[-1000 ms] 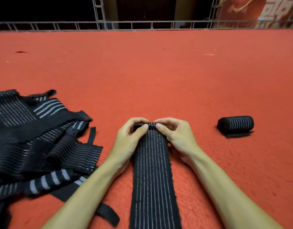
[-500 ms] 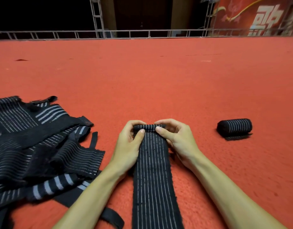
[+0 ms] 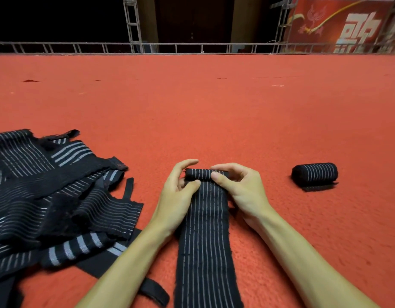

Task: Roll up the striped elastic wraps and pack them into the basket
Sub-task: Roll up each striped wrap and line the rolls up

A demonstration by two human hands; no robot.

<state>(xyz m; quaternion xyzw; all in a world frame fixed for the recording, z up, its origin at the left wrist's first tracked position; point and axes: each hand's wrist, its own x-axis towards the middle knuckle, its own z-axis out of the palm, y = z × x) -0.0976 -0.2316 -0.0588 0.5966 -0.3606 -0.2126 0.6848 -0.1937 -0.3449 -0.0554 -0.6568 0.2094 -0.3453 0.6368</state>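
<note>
A long black elastic wrap with thin white stripes point(image 3: 205, 236) lies flat on the red carpet, running from the bottom edge away from me. Its far end is curled into a small roll point(image 3: 202, 174). My left hand point(image 3: 178, 192) pinches the roll's left end between thumb and curled fingers. My right hand point(image 3: 241, 187) pinches its right end the same way. One finished roll point(image 3: 314, 174) lies on the carpet to the right, apart from my hands. No basket is in view.
A loose heap of several unrolled striped wraps point(image 3: 47, 196) covers the carpet at the left, with black straps trailing toward my left forearm. A metal truss rail point(image 3: 192, 46) borders the carpet's far edge, beside a red banner point(image 3: 343, 25).
The rolled end has grown thicker and come toward me as both hands turned it. The camera has tilted up a little; the heap and finished roll have not moved.
</note>
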